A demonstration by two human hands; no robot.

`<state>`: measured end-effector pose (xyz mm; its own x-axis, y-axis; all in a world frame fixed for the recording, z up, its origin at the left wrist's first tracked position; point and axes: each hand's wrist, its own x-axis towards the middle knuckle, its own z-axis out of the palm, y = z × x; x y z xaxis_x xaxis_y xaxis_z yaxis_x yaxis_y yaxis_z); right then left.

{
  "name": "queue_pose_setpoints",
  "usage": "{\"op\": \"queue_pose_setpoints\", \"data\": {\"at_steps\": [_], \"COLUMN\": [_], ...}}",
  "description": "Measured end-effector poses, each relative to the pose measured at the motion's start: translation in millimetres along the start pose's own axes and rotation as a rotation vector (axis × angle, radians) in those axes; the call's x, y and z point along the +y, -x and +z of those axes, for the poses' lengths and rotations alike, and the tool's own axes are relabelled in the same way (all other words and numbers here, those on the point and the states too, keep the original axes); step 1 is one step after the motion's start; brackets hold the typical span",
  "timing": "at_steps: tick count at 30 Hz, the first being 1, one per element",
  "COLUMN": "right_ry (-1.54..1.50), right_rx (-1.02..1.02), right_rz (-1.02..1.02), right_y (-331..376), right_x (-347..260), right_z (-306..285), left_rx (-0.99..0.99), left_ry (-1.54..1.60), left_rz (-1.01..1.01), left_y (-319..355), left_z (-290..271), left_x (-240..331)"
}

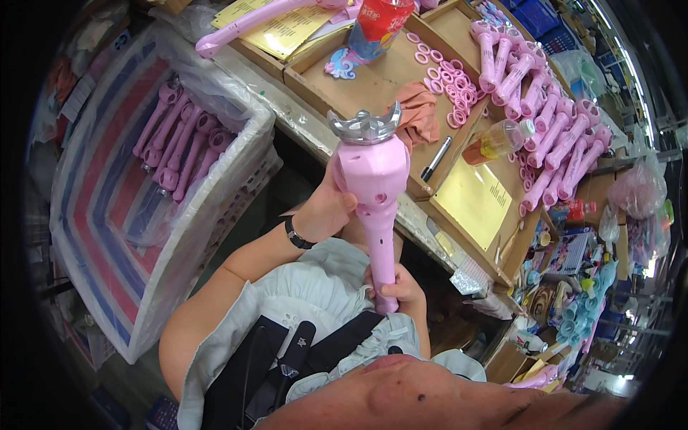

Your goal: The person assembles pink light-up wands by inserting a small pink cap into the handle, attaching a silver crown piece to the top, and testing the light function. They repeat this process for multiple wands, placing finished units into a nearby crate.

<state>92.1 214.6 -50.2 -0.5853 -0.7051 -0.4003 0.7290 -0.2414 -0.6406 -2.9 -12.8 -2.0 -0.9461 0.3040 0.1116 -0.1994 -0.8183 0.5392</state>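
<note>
A pink toy wand [380,193] with a silver crown [364,129] on its bulbous head stands nearly upright in front of my body. My left hand [324,213] is closed round the left side of the head, its fingers partly hidden behind it. Lower down, my right hand [405,287] grips the end of the handle, with the thumb across the front. Small round holes show on the head and neck. Just behind the crown, a crumpled orange-brown cloth [419,115] lies on the workbench.
At the left, a striped lined bin [93,215] holds several pink wand pieces [183,143]. On the bench are pink rings [455,89], a black marker [436,159], a drink bottle [494,143], a yellow sheet [469,204], a red package [376,25] and piled pink handles [566,136].
</note>
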Motion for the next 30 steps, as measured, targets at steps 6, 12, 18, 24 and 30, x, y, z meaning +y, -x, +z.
{"op": "queue_pose_setpoints", "data": {"at_steps": [6, 12, 18, 24, 30], "right_ry": [0.391, 0.539, 0.564, 0.498, 0.292], "right_rx": [0.137, 0.233, 0.295, 0.547, 0.359], "right_rz": [-0.055, -0.096, -0.028, -0.450, -0.471], "right_y": [-6.9, -7.6, -7.0, -24.5, -19.4], "right_x": [-9.3, -10.1, -15.2, -3.0, 2.2], "right_z": [-0.6, 6.3, 10.8, 24.3, 16.5], "left_rx": [-0.002, -0.098, -0.250, -0.148, -0.062], "left_ry": [0.003, -0.038, -0.227, -0.301, -0.157], "left_rz": [-0.020, -0.089, -0.039, 0.023, 0.006], "left_y": [10.3, 16.5, 20.8, 20.3, 7.4], "left_z": [-4.0, -21.5, -36.6, -23.9, -15.0], "left_x": [-5.0, -6.5, -10.3, -14.5, -14.5]}}
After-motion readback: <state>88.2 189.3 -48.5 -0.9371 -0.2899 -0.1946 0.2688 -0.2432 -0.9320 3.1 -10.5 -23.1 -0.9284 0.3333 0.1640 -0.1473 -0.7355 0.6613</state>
